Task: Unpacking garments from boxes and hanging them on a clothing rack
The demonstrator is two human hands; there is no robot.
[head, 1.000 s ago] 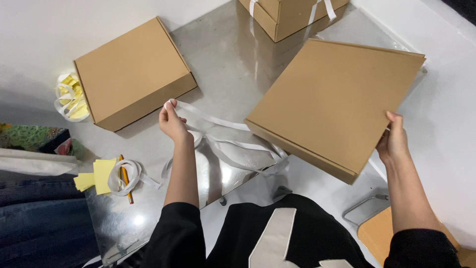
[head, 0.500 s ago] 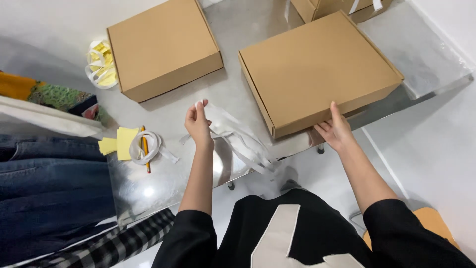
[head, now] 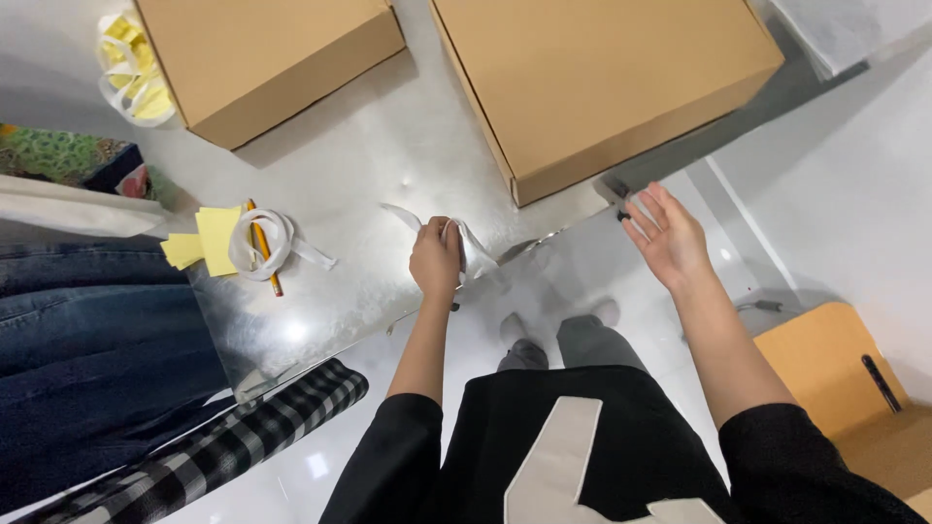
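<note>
The left hand (head: pixel 436 260) is closed in a fist around a white ribbon (head: pixel 470 243), gathered at the near edge of the steel table (head: pixel 388 175). The right hand (head: pixel 670 238) is spread, palm up, holding nothing and hovering off the table just right of the near corner of the large cardboard box (head: pixel 602 78).

The step in hand appears to be readying the ribbon for this box; the next move likely calls for the free hand to steady or lift the box so the ribbon can pass beneath it.

The box corner sits close to the table's near edge. Open table surface lies to the left, between the box and a second cardboard box (head: pixel 262 53). Farther left lie a ribbon coil (head: pixel 262 243), a pencil (head: pixel 264 254) and yellow notes (head: pixel 209 238).
</note>
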